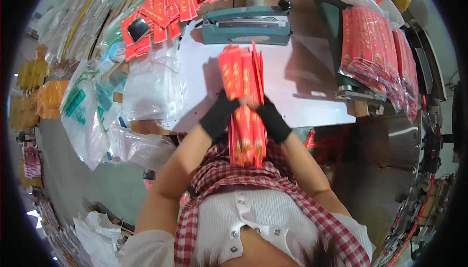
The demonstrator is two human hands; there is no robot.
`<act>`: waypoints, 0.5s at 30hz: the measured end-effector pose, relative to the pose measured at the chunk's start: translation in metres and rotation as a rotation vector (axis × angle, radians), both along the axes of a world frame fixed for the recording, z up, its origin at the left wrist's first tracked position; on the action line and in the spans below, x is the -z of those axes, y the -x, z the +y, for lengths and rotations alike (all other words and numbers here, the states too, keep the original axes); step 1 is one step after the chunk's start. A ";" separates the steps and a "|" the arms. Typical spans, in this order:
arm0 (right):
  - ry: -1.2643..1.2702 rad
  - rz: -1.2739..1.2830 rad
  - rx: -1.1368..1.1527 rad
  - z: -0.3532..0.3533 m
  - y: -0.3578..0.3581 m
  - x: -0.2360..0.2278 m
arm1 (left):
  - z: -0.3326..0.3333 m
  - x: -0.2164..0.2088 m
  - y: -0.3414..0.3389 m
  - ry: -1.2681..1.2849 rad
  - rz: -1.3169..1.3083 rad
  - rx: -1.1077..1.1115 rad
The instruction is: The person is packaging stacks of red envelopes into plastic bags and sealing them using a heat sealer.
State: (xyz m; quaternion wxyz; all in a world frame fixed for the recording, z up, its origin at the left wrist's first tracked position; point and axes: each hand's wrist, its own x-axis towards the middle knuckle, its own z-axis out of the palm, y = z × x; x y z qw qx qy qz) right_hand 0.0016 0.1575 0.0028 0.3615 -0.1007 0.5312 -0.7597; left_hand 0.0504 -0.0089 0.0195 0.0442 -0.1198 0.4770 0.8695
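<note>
A bundle of long, narrow red packets with gold print [240, 74] stands out over the table's near edge, in front of my body. My left hand [220, 116], in a black fingerless glove, is closed round the bundle's left side. From the right, my right hand [273, 119], gloved the same way, grips it too. The fingers of both hands meet across the middle of the bundle and are slightly blurred. A few packets stick up unevenly at its far end. Beyond it sits a teal heat sealer [246, 27] with a black knob.
Loose red packets [168, 3] are heaped at the far left, with a dark phone-like slab [138, 29] on them. Clear plastic bags [153, 84] lie on the white tabletop [312, 108]'s left side. Plastic-wrapped red bundles [368, 52] rest on green equipment at the right.
</note>
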 end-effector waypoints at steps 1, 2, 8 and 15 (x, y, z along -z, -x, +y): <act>0.083 -0.270 0.049 0.004 -0.015 -0.012 | 0.008 -0.018 -0.021 -0.115 0.039 -0.095; 0.061 -0.172 0.065 0.012 -0.013 -0.006 | 0.009 -0.037 -0.035 -0.253 -0.013 -0.176; -0.386 0.292 -0.152 -0.027 -0.009 -0.013 | -0.011 0.004 -0.018 0.221 -0.156 -0.118; 0.052 0.010 -0.210 -0.035 0.011 -0.021 | 0.002 -0.007 -0.006 0.139 -0.029 -0.353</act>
